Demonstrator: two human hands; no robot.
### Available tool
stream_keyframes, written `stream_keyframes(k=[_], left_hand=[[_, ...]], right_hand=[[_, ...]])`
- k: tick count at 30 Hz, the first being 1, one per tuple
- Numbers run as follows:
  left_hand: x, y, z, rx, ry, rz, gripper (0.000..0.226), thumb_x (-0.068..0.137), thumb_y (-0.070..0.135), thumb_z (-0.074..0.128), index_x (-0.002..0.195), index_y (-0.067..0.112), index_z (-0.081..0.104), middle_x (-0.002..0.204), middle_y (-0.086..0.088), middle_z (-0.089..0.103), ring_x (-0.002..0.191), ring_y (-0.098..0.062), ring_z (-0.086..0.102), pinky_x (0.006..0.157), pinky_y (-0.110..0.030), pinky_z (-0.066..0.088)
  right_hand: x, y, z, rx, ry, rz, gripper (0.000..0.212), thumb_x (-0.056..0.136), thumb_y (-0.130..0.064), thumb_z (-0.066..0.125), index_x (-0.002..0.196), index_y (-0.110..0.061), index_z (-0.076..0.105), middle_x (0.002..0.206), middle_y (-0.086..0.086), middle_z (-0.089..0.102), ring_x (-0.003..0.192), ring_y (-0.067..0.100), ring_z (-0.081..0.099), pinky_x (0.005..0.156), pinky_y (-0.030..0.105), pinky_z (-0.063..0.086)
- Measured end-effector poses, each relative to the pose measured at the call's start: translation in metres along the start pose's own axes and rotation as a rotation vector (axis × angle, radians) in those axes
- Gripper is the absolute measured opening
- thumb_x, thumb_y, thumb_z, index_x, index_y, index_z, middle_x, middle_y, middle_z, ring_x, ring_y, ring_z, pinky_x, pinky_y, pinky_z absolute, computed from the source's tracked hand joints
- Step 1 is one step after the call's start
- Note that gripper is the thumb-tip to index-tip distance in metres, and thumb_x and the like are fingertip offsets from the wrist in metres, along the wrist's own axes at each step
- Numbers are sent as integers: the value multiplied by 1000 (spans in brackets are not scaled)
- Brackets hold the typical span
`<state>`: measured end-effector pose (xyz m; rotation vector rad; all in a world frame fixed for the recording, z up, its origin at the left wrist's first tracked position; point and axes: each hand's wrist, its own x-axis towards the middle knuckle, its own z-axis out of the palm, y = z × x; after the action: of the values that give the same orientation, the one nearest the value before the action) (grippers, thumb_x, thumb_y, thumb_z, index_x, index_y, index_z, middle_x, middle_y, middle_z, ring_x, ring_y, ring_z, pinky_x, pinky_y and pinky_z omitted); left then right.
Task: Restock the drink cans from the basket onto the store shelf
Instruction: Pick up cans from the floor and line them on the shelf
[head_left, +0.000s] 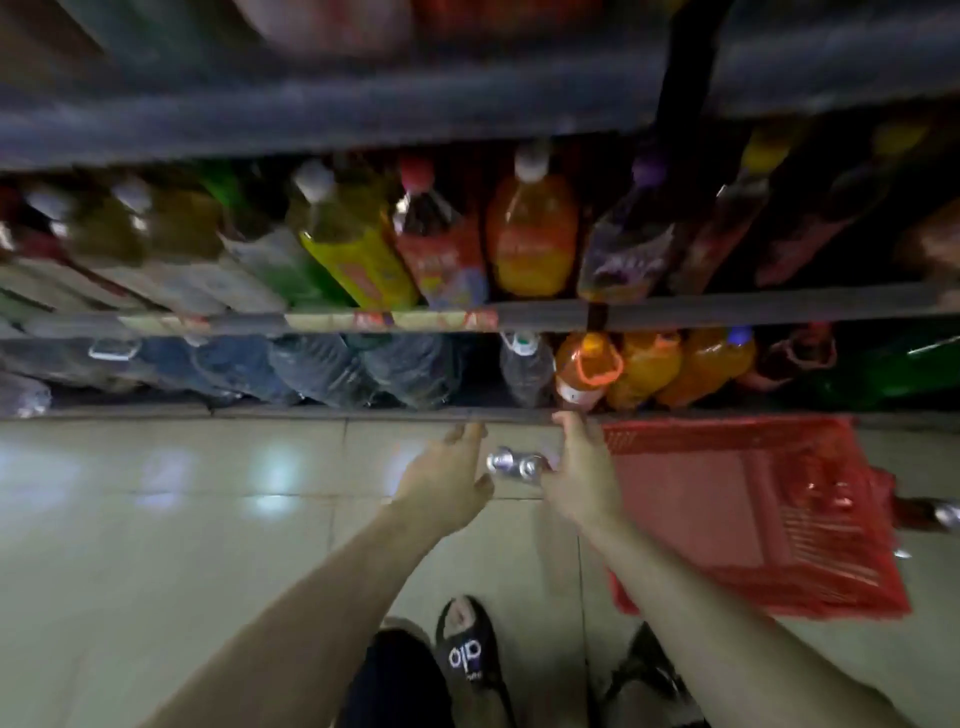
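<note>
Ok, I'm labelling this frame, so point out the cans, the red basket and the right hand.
cans (511, 464), head view, on the silver tops between the hands
basket (727, 434), head view, on its far rim
right hand (582, 480), head view, on the back of the hand

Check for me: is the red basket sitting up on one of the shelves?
No, the red basket sits on the tiled floor below the lowest shelf edge.
</note>
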<state>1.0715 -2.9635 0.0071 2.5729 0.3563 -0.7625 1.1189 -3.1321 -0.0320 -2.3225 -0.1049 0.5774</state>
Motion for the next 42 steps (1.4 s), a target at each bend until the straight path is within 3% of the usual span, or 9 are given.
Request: stream_keyframes(k=[3, 7, 11, 17, 20, 29, 34, 38, 42], left_hand=[[65, -41, 96, 81, -96, -25, 68, 97, 30, 63, 155, 23, 28, 147, -5, 46, 132, -31, 53, 100, -41, 48], [161, -88, 203, 66, -113, -56, 88, 92, 33, 72, 161, 29, 18, 152, -3, 40, 135, -31, 51, 104, -43, 49], [242, -122, 275, 97, -127, -39, 100, 88, 32, 77, 163, 36, 12, 158, -3, 31, 137, -31, 47, 101, -41, 50], [289, -142, 320, 150, -79, -8, 66, 90, 19, 73, 145, 31, 38, 142, -7, 46, 121, -35, 59, 92, -42, 54], [277, -138, 311, 180, -80, 12, 50, 94, 22, 65, 138, 28, 42, 136, -7, 49, 114, -35, 62, 88, -41, 53], [144, -66, 132, 24, -9, 68, 64, 83, 44, 66, 142, 38, 43, 135, -1, 54, 119, -32, 61, 95, -40, 53], [14, 10, -45, 67, 171, 203, 58, 78, 63, 68, 126, 39, 49, 117, 11, 62, 107, -20, 65, 80, -37, 54], [-100, 85, -203, -27, 330, 336, 54, 68, 64, 75, 113, 43, 55, 105, 21, 68, 98, -5, 65, 77, -31, 53], [-211, 163, -348, -213, 480, 471, 52, 60, 52, 86, 104, 43, 61, 102, 21, 68, 93, -2, 67, 79, -27, 54]], right_hand=[[51, 83, 86, -113, -124, 82, 83, 68, -46, 59, 141, -7, 53, 130, 19, 58, 124, 40, 55, 112, 55, 38], [119, 174, 172, -151, -330, 146, 78, 74, -28, 80, 143, -8, 50, 136, 19, 56, 121, 38, 58, 96, 39, 45], [160, 236, 239, -251, -284, 110, 97, 80, -23, 81, 160, -24, 26, 160, 10, 28, 146, 34, 32, 114, 46, 35], [179, 270, 283, -275, -173, 88, 61, 84, -10, 72, 136, -21, 42, 134, 5, 51, 118, 26, 55, 76, 29, 43], [170, 266, 275, -237, -148, 99, 55, 83, -11, 73, 129, -20, 45, 128, 4, 54, 112, 25, 59, 73, 31, 46], [92, 130, 129, 5, -48, 156, 64, 72, -22, 81, 126, -20, 48, 121, -1, 56, 107, 23, 62, 75, 29, 44], [8, 6, -20, 326, 38, 35, 49, 56, -23, 80, 99, -26, 56, 88, -7, 66, 79, 13, 65, 68, 31, 52], [-62, -115, -166, 510, 57, -83, 61, 47, -23, 85, 103, -27, 61, 93, -9, 73, 84, 6, 70, 72, 23, 54], [-128, -234, -316, 633, 79, -284, 67, 52, -30, 85, 115, -25, 65, 106, -3, 77, 98, 14, 74, 84, 33, 59]])
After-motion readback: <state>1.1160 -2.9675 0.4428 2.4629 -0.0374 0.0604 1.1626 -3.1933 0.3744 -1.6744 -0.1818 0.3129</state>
